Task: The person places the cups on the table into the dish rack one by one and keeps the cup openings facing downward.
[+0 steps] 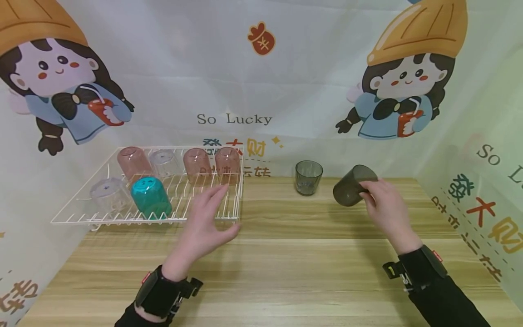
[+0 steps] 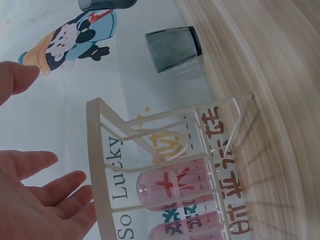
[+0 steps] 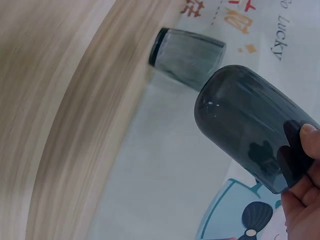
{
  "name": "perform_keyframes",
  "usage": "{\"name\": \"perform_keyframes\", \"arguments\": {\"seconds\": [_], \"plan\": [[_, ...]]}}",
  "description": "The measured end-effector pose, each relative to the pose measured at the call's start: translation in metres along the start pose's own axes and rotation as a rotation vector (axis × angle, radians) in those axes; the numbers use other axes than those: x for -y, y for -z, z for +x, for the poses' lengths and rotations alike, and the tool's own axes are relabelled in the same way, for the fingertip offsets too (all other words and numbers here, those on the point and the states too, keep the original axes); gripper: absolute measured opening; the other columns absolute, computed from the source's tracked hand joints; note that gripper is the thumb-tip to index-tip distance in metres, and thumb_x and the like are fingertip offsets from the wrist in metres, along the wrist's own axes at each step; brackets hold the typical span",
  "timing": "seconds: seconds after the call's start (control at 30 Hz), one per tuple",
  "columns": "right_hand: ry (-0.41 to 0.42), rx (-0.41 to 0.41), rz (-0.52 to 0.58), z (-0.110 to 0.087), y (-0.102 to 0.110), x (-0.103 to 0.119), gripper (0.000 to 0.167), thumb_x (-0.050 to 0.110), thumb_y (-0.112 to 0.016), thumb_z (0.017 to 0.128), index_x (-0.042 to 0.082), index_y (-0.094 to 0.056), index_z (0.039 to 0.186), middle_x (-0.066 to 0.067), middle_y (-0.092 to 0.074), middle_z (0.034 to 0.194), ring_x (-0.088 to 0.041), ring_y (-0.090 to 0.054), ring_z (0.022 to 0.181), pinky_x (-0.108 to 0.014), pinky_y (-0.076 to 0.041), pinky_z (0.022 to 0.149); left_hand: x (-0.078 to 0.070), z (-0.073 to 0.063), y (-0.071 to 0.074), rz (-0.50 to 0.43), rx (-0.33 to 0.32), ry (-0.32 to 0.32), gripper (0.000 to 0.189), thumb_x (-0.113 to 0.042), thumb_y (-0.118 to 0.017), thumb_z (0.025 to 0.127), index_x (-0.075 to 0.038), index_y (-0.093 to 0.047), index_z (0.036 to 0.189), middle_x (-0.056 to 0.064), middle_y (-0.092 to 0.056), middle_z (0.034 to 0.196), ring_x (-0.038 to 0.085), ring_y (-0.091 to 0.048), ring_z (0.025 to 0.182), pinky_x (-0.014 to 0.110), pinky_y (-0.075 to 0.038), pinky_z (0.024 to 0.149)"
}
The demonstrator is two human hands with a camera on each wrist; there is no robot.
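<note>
My right hand (image 1: 388,211) pinches a dark grey glass (image 1: 351,186) near its rim, with the thumb and fingers on either side of the wall. The glass is tilted, its mouth up and to the right, and the right wrist view shows its rounded base (image 3: 215,100) clearly. Just left of it a shorter grey ribbed glass (image 1: 308,178) stands upright on the table. My left hand (image 1: 204,225) holds nothing; its fingers and thumb are spread apart, in front of the right end of the white wire rack (image 1: 241,200).
Upside down on the rack are pink glasses (image 1: 197,165), clear glasses (image 1: 108,193) and a teal glass (image 1: 151,197). The wooden table (image 1: 286,272) meets a printed cloth backdrop (image 1: 306,81) behind and at the sides.
</note>
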State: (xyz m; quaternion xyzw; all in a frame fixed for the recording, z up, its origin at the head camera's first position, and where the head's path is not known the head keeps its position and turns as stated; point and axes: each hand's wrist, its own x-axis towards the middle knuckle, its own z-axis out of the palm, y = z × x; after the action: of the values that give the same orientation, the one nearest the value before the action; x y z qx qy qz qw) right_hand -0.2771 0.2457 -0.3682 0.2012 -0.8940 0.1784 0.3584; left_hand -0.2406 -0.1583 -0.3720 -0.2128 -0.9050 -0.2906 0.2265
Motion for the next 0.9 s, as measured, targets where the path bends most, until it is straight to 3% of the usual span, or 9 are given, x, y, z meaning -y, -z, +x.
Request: {"name": "perform_keyframes", "arguments": {"seconds": [0.17, 0.4, 0.9], "plan": [[-0.006, -0.016, 0.026, 0.002, 0.001, 0.012, 0.017, -0.006, -0.069, 0.079, -0.003, -0.065, 0.096, -0.019, -0.069, 0.086, -0.037, -0.062, 0.087, -0.05, -0.044, 0.1, -0.003, 0.003, -0.005, -0.017, -0.011, -0.018, 0.092, -0.032, -0.082, 0.069, -0.007, -0.037, 0.145, 0.014, -0.043, 0.143, 0.032, -0.039, 0.13, 0.051, -0.034, 0.11], [-0.027, -0.016, 0.069, 0.003, -0.001, 0.026, 0.019, -0.003, -0.07, 0.08, -0.002, -0.066, 0.099, -0.018, -0.069, 0.09, -0.035, -0.061, 0.088, -0.048, -0.05, 0.079, -0.01, 0.006, -0.011, -0.047, -0.018, -0.037, 0.092, -0.032, -0.081, 0.069, -0.007, -0.036, 0.145, 0.014, -0.043, 0.143, 0.033, -0.038, 0.131, 0.051, -0.032, 0.111], [-0.025, -0.089, 0.181, 0.007, -0.015, 0.05, 0.02, -0.004, -0.071, 0.078, -0.003, -0.067, 0.097, -0.019, -0.069, 0.092, -0.037, -0.062, 0.091, -0.049, -0.048, 0.086, -0.025, 0.012, -0.018, -0.115, -0.025, -0.035, 0.092, -0.034, -0.08, 0.07, -0.009, -0.035, 0.146, 0.012, -0.042, 0.144, 0.03, -0.038, 0.133, 0.052, -0.033, 0.111]]}}
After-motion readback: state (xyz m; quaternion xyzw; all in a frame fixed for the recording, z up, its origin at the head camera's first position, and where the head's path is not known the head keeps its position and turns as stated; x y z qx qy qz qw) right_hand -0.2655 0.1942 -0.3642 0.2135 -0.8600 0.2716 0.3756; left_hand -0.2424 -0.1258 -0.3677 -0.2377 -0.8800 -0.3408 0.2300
